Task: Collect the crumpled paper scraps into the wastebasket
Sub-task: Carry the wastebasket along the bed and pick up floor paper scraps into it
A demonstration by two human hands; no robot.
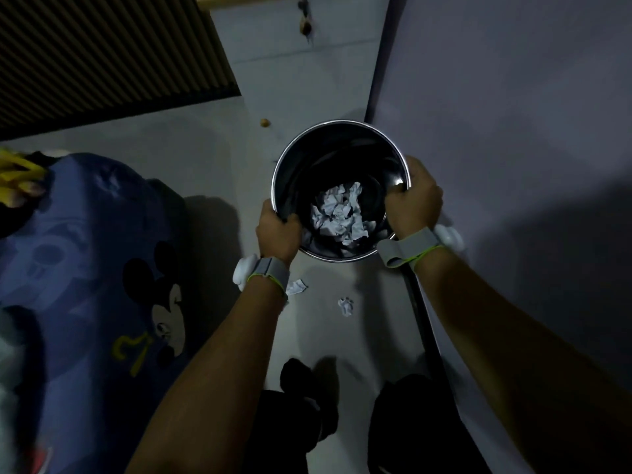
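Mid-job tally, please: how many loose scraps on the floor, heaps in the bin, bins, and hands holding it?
Loose crumpled white paper scraps on the grey floor: 2
Heap of crumpled paper inside the basket, pieces uncountable: 1
Round black wastebasket with a shiny metal rim: 1
Hands gripping its rim, left hand and right hand: 2
Total: 6

Round wastebasket (328, 155), shiny rim, dark inside, upright. White crumpled scraps (340, 213) piled at its bottom. Left scrap (296, 286) and right scrap (346, 305) on floor (212, 155), near it.
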